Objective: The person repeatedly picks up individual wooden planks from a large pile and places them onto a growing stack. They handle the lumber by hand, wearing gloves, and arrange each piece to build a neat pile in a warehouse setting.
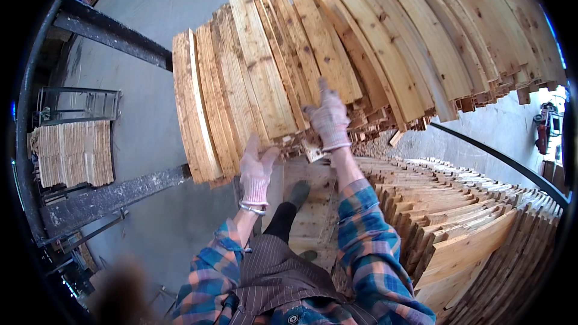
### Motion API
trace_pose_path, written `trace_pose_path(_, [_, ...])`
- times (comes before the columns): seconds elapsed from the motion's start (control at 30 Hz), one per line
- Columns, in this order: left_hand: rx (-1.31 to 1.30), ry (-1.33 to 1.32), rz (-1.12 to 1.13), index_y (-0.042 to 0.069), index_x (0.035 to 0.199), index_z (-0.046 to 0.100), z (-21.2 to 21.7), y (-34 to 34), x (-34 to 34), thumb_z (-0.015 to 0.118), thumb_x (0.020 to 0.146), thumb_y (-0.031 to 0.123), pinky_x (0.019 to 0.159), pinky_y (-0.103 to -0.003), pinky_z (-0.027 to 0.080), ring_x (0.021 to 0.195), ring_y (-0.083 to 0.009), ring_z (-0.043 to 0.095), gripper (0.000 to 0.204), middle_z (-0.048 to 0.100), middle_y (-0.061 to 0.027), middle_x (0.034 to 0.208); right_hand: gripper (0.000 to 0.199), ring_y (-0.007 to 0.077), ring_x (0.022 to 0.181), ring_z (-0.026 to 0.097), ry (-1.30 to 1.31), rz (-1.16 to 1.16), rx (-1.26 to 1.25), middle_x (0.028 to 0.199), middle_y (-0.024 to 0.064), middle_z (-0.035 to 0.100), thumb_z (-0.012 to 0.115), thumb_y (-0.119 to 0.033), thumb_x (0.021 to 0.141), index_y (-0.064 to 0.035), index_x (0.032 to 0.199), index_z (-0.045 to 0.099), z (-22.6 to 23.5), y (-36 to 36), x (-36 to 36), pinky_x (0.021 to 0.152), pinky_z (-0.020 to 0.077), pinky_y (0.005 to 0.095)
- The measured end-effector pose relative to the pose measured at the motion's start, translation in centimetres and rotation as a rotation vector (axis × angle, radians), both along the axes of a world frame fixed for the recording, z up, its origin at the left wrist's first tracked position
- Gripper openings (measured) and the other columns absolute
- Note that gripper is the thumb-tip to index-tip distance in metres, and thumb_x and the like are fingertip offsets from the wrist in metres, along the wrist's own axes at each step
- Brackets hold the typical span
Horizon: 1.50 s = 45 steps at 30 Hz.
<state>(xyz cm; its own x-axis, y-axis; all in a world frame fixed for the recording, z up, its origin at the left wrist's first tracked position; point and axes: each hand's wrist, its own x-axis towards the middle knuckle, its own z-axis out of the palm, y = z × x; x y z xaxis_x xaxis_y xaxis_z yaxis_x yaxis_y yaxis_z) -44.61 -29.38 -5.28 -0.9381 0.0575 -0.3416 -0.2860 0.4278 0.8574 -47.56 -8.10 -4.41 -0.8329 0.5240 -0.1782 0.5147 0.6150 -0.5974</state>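
Handling a fanned stack of pale wooden planks (289, 72) looks like the step in hand: both gloved hands work at its near ends. The left hand (256, 171) is open with fingers spread, pressed up against the near edge of the stack at its lower left. The right hand (328, 117) lies on top of the plank ends near the middle, one finger stretched out; whether it grips a single board I cannot tell. By my judgement, the next move calls for a firm hold on one plank's end and a clean draw off its neighbours. Lower right, a second pile of planks (469, 229) lies flat. Farther left, beyond the dark steel beams (114, 195), a metal rack (72, 150) holds a small bundle of boards.
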Motion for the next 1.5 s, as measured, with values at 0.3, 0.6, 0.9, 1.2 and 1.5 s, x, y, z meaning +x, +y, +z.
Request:
trace_pose_path(0.3, [-0.138, 0.069, -0.1, -0.01, 0.141, 0.035, 0.1, 1.7, -2.1, 0.078, 0.081, 0.027, 0.056, -0.019, 0.04, 0.064, -0.006, 0.044, 0.083, 0.047, 0.0009, 0.074, 0.111, 0.0389, 0.131, 0.042, -0.308, 0.09, -0.14, 0.147, 0.0245, 0.036, 0.082, -0.041, 0.072, -0.0141, 0.153, 0.012, -3.6, 3.1, 0.2, 0.107, 0.0387, 0.0413])
trace_pose_path(0.6, [0.077, -0.129, -0.118, -0.008, 0.142, 0.034, -0.7, 4.9, -5.4, 0.072, 0.086, 0.02, 0.053, -0.024, 0.05, 0.07, -0.014, 0.06, 0.073, 0.063, -0.0106, 0.091, 0.096, 0.0382, 0.125, 0.049, -0.311, 0.036, -0.249, 0.136, 0.0251, 0.05, 0.081, -0.034, 0.072, -0.009, 0.149, 0.03, -5.6, 6.9, -0.6, 0.105, 0.0403, 0.0381])
trace_pose_path(0.9, [-0.314, 0.151, 0.093, -0.007, 0.108, 0.055, -6.3, 8.0, -6.7, 0.064, 0.089, 0.027, 0.057, -0.031, 0.049, 0.066, -0.0194, 0.064, 0.041, 0.067, -0.0125, 0.074, 0.071, 0.0367, 0.117, 0.056, -0.129, 0.042, -0.218, 0.124, 0.025, 0.059, 0.074, -0.026, 0.074, -0.0006, 0.135, 0.049, -6.3, 5.7, -1.3, 0.099, 0.045, 0.0379])
trace_pose_path(1.2, [-0.495, 0.069, -0.104, -0.01, 0.134, 0.043, -3.9, 6.7, 2.2, 0.064, 0.075, 0.069, 0.085, -0.047, 0.052, 0.1, -0.0429, 0.064, 0.1, 0.063, -0.0337, 0.106, 0.061, 0.0378, 0.107, 0.061, -0.308, -0.067, -0.162, 0.111, 0.0255, 0.064, 0.066, -0.023, 0.076, -0.0036, 0.132, 0.051, -4.5, 3.8, 7.0, 0.093, 0.049, 0.0438])
trace_pose_path(1.5, [0.775, -0.418, 0.158, 0.004, 0.145, 0.034, -10.7, 0.5, 6.7, 0.069, 0.082, 0.02, 0.11, -0.037, 0.038, 0.128, -0.0309, 0.049, 0.074, 0.052, -0.0212, 0.134, 0.049, 0.0112, 0.085, 0.06, 0.139, -0.28, -1.021, 0.096, 0.0061, 0.068, 0.063, -0.034, 0.092, 0.002, 0.125, 0.059, -16.5, 6.7, 16.4, 0.073, 0.0498, 0.0266])
